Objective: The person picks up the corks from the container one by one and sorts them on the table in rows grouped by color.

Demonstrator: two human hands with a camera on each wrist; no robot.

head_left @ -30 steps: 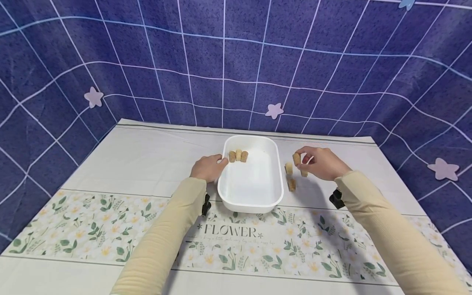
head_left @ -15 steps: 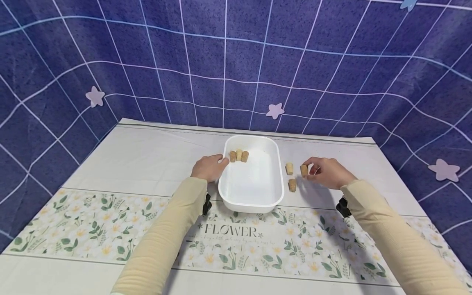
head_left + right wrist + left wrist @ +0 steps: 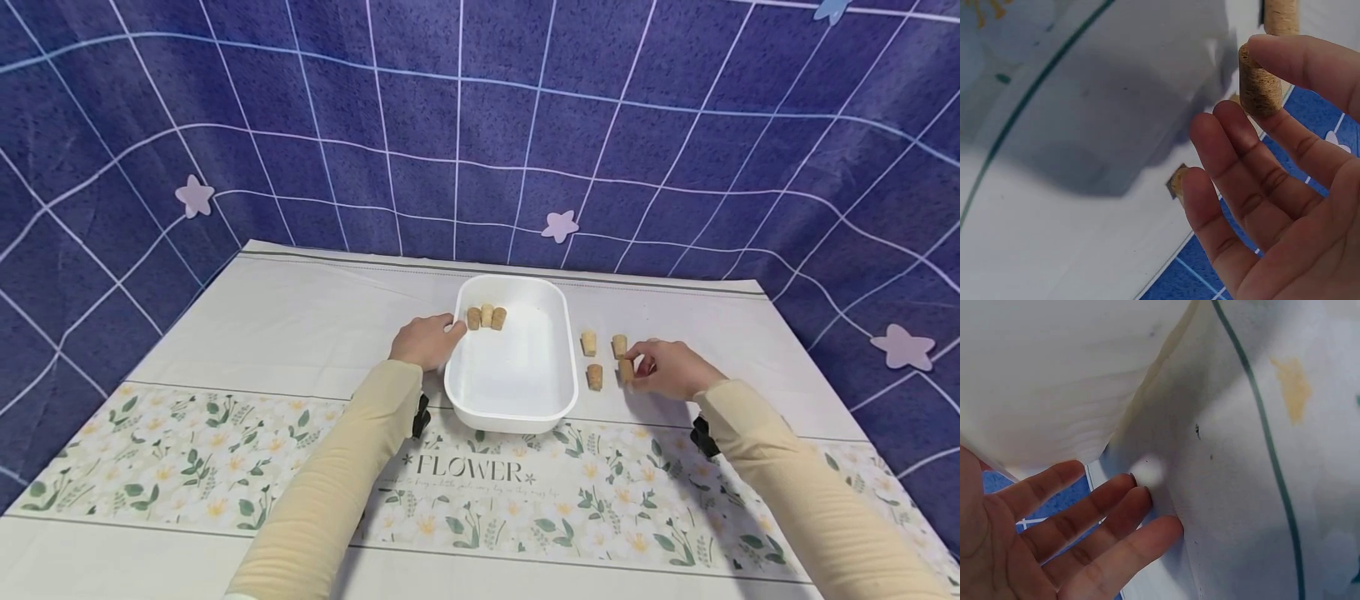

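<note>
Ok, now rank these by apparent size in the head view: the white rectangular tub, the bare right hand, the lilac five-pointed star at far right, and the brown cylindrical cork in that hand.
1. White rectangular tub
2. Bare right hand
3. Lilac five-pointed star
4. Brown cylindrical cork, partly hidden

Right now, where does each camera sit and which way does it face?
Head: worn on the head, facing forward and down at the white tub; left hand, right hand and sleeves show.
Left wrist: on that wrist, facing the left hand at the tub's wall.
Right wrist: on that wrist, facing the right hand pinching a cork.
Shared: head and right wrist show that cork.
</note>
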